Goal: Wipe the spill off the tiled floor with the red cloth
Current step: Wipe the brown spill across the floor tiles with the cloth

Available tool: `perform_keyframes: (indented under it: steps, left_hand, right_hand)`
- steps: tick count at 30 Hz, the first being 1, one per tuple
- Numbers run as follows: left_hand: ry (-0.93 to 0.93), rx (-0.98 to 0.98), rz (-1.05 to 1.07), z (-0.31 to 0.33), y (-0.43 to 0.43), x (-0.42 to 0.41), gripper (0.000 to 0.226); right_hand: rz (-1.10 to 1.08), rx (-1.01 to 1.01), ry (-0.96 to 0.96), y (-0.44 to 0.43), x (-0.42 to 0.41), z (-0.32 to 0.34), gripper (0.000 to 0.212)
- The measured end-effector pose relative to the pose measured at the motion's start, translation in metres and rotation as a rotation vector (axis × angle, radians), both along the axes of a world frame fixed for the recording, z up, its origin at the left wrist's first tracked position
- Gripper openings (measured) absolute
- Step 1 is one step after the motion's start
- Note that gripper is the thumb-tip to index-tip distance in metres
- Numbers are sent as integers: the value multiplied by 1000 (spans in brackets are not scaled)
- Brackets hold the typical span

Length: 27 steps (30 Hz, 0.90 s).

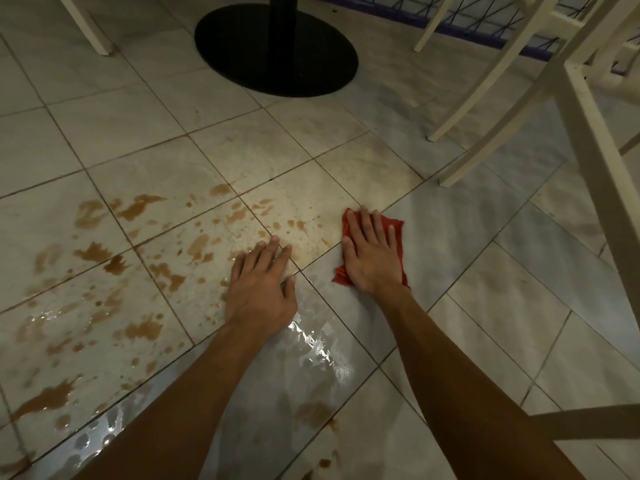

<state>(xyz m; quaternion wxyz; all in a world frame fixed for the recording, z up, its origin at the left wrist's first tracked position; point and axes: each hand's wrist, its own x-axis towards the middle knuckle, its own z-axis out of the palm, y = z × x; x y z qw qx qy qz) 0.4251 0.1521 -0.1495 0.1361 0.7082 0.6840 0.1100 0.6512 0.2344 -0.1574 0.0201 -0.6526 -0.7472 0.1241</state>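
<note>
The red cloth (398, 244) lies flat on the tiled floor (519, 306) just right of the picture's middle. As far as its visible edges show, its long axis runs from 6 o'clock to 12 o'clock, with a pointed corner toward 11 o'clock. It is a small, rumpled, plain red rag, mostly covered. The right hand (372, 252) presses on it with straight, spread fingers. The left hand (259, 282) rests flat on wet tile at the cloth's 8 o'clock, fingers extended, grasping nothing. The brown spill (136, 206) spreads in blotches toward 9 o'clock. A black table base (277, 46) sits at 12 o'clock, and white chair legs (485, 81) stand at 2 o'clock.
</note>
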Motion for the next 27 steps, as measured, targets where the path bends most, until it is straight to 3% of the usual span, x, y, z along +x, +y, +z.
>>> perform_keyframes:
  steps: [6, 13, 20, 25, 27]
  left_hand:
    - [5, 2, -33, 3, -1, -12, 62]
    - [6, -32, 42, 1, 5, -21, 63]
    - [-13, -27, 19, -2, 1, -21, 67]
    - [7, -29, 31, -6, -1, -19, 66]
    - [11, -29, 36, -6, -1, -18, 65]
  right_hand:
    - [364, 31, -9, -30, 22, -1, 64]
    - [26, 17, -49, -28, 13, -3, 63]
    - [359, 32, -25, -72, 21, -5, 63]
    - [101, 7, -56, -59, 13, -4, 65]
    - [98, 17, -48, -55, -3, 0, 66]
